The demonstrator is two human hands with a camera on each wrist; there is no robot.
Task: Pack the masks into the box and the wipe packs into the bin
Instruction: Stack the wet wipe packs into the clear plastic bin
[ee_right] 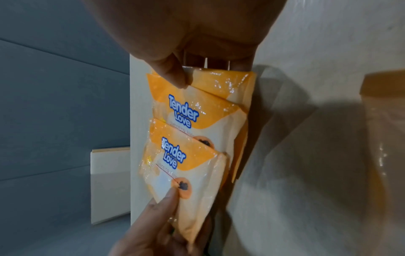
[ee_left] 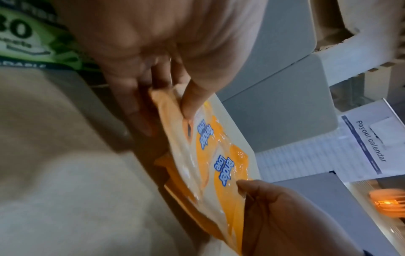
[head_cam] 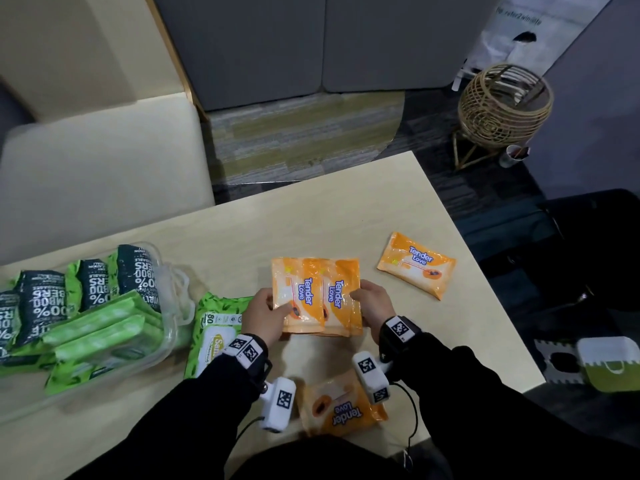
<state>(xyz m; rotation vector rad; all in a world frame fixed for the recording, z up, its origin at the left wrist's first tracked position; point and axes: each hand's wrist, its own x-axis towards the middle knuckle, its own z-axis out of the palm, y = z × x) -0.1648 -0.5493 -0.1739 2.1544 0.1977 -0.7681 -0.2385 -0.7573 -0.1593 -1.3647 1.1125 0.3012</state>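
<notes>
Both my hands hold a small stack of orange Tender Love wipe packs (head_cam: pixel 317 296) just above the table's middle. My left hand (head_cam: pixel 268 315) pinches its left edge, thumb on top; my right hand (head_cam: pixel 370 304) pinches the right edge. The left wrist view shows the stack (ee_left: pixel 210 155) between both thumbs, as does the right wrist view (ee_right: pixel 192 131). A clear plastic bin (head_cam: pixel 169 271) at the left holds several green wipe packs (head_cam: pixel 104 327). A green wipe pack (head_cam: pixel 216 332) lies beside it. Two more orange packs lie loose, one at the right (head_cam: pixel 415 265), one near me (head_cam: pixel 341 405).
The pale wooden table (head_cam: pixel 346 209) ends at the right near a dark bag on the floor. A cream seat (head_cam: pixel 104 174) stands behind the table at the left. A wicker basket (head_cam: pixel 504 98) on a stand is on the floor at the back right.
</notes>
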